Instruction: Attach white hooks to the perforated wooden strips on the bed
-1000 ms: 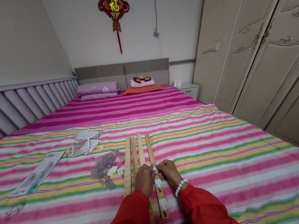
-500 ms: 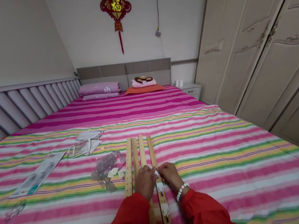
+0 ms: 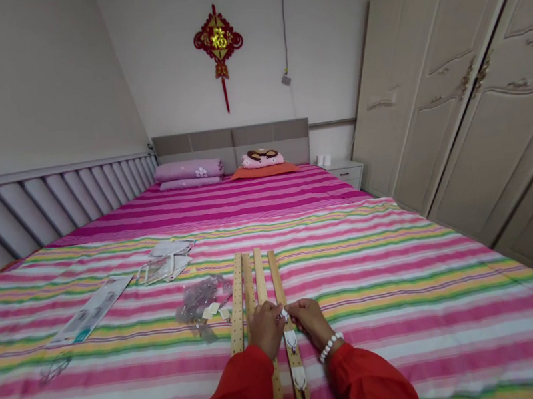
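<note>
My left hand [image 3: 267,329] and my right hand [image 3: 312,320] meet over a wooden strip [image 3: 276,275] lying on the bed. Their fingertips pinch a small white adhesive hook [image 3: 285,314] from both sides; whether it touches the wood is hidden. Nearer to me on that same strip sit two more white hooks, an upper one [image 3: 291,340] and a lower one [image 3: 299,377], each with a metal hook part. To the left lie more wooden strips with rows of holes, among them a strip [image 3: 259,275] partly under my left hand and an outer strip [image 3: 236,309].
Left of the strips lies a clear plastic bag [image 3: 203,295] with small white squares [image 3: 214,309] beside it. Farther left are opened packaging [image 3: 165,261], a long hook package [image 3: 93,311] and a thin wire-like bundle [image 3: 56,366]. A striped sheet [image 3: 416,311] covers the bed.
The camera view has tilted upward, so everything sits lower and slightly to the right. Both hands stay at the same hook on the strip, with only slight finger movement.
</note>
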`<move>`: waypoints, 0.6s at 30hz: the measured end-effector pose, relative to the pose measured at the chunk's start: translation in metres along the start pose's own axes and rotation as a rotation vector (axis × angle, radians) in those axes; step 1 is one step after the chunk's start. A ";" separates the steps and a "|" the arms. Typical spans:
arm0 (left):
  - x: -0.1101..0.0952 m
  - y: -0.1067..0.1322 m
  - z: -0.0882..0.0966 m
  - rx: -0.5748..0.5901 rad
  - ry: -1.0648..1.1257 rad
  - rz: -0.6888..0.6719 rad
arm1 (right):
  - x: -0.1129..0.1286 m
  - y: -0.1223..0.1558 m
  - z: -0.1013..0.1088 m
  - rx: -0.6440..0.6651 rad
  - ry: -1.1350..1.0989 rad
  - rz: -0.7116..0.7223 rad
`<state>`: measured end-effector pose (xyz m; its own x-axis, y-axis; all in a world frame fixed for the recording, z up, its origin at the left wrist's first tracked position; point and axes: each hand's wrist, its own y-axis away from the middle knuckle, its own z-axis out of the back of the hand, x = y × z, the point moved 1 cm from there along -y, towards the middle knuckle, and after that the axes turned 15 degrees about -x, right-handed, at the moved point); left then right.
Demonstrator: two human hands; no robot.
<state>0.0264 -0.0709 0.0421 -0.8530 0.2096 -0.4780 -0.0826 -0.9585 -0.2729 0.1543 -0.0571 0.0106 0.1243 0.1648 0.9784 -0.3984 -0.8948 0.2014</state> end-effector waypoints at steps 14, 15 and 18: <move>0.036 0.011 0.015 -0.238 0.437 0.008 | -0.009 0.022 0.013 0.023 -0.074 -0.044; 0.047 0.008 0.023 -0.334 0.456 0.028 | -0.008 0.023 0.014 0.024 -0.085 -0.048; 0.078 0.003 0.046 -0.473 0.241 0.036 | -0.008 0.024 0.015 0.022 -0.113 -0.030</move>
<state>-0.0645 -0.0661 0.0422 -0.7038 0.2699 -0.6571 0.2339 -0.7854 -0.5731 0.1571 -0.0856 0.0068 0.2379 0.1456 0.9603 -0.3732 -0.8991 0.2287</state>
